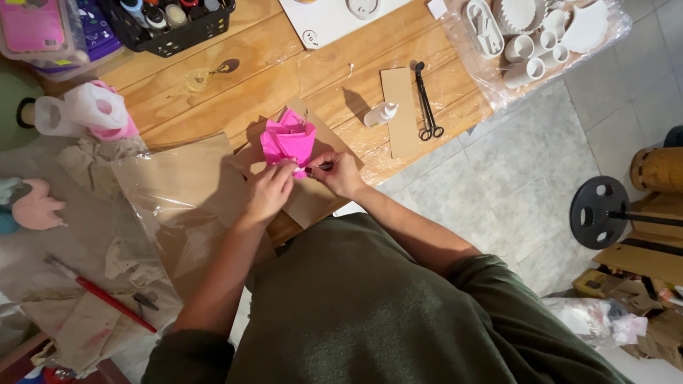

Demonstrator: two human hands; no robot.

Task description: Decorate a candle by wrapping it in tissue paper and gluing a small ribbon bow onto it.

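A bright pink paper flower (287,139) rests on a piece of brown cardboard (316,203) at the table's front edge. My left hand (267,190) pinches the flower's lower edge with its fingertips. My right hand (336,173) is closed on a thin dark tool (319,168) whose tip points at the base of the flower. Both hands meet just below the flower.
A small white glue bottle (380,114), black scissors (426,103) and a cardboard strip (400,114) lie to the right. A black basket of paint bottles (169,18) stands at the back. White moulds (530,35) sit back right. A red-handled brush (107,297) lies at left on cloth.
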